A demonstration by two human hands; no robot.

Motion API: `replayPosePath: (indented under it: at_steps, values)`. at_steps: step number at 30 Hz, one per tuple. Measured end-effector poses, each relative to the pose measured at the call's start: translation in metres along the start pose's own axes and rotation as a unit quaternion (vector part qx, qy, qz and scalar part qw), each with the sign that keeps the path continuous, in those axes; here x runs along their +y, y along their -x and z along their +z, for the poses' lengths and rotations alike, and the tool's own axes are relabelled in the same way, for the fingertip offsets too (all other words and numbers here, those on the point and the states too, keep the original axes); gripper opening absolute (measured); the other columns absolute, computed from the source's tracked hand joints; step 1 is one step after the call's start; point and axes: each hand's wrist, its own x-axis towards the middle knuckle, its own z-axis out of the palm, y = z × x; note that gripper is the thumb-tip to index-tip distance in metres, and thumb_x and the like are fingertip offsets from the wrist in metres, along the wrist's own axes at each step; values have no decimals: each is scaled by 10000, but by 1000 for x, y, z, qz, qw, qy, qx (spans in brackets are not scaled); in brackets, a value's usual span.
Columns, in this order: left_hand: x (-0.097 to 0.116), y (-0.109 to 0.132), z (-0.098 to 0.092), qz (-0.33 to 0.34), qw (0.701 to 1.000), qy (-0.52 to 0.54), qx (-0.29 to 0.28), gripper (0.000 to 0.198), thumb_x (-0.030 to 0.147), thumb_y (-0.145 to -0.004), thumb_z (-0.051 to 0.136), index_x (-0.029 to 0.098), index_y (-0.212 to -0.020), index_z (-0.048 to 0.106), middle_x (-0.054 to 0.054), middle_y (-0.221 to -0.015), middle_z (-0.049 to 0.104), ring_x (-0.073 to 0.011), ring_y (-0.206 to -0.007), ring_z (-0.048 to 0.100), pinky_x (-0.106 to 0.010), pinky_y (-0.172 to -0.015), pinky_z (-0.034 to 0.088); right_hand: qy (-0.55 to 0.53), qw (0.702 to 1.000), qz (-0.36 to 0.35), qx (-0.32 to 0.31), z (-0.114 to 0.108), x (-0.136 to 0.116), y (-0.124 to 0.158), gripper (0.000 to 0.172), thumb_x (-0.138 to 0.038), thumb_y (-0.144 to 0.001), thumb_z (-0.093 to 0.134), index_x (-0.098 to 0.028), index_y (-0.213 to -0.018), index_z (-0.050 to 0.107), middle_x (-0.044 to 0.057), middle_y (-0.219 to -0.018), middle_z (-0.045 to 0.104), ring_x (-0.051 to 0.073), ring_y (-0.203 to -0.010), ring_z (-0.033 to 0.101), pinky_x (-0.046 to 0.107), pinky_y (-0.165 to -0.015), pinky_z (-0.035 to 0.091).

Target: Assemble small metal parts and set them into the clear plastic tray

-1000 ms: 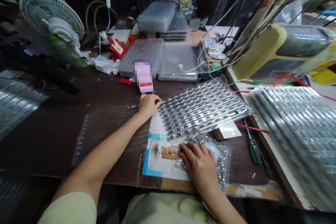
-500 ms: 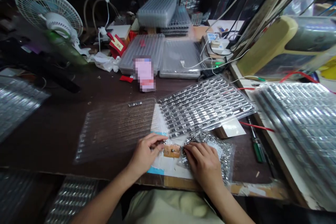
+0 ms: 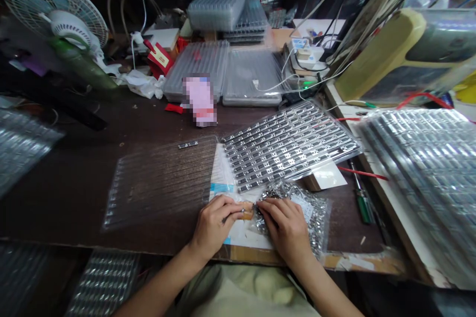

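Note:
My left hand is closed, thumb and fingertips pinched together at the left side of a small orange-brown block. What lies in that pinch is too small to make out. My right hand is closed as well, fingertips just right of the block, beside a clear bag full of small shiny metal parts. Its fingers hide what they hold. Under the block lies a white and blue sheet. Beyond the hands is a clear tray filled with rows of metal connectors.
An almost bare clear tray on the left carries connector pieces near its far edge. A green-handled screwdriver lies at right. Stacked trays stand on the right ledge; closed trays, a fan and cables are behind.
My left hand has moved right, its fingertips now over the left part of the orange-brown block. My right hand stays beside the bag. The view has shifted slightly.

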Motion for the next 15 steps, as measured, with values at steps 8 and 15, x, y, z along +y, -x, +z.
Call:
replayPosePath:
  at_steps: [8,15]
  values:
    - [1,-1,3,4,1000,-19,-8,96,145,-826,631,192,-864,705,-34,-783,658,-145,-759,612,-258,-695,511,-43,999,23,4,-6,-2,-1,76,-197,-891,553,-212,-889,627,22,-838,664,162,-778,555,307,-708,364]
    - [-2,0,-6,-30,995,45,83,70,188,-833,631,197,-866,692,-40,-828,658,-150,-800,631,-261,-725,522,-22,999,35,-13,3,-19,-10,107,-325,-840,645,-242,-776,671,6,-811,663,168,-779,527,323,-708,328]
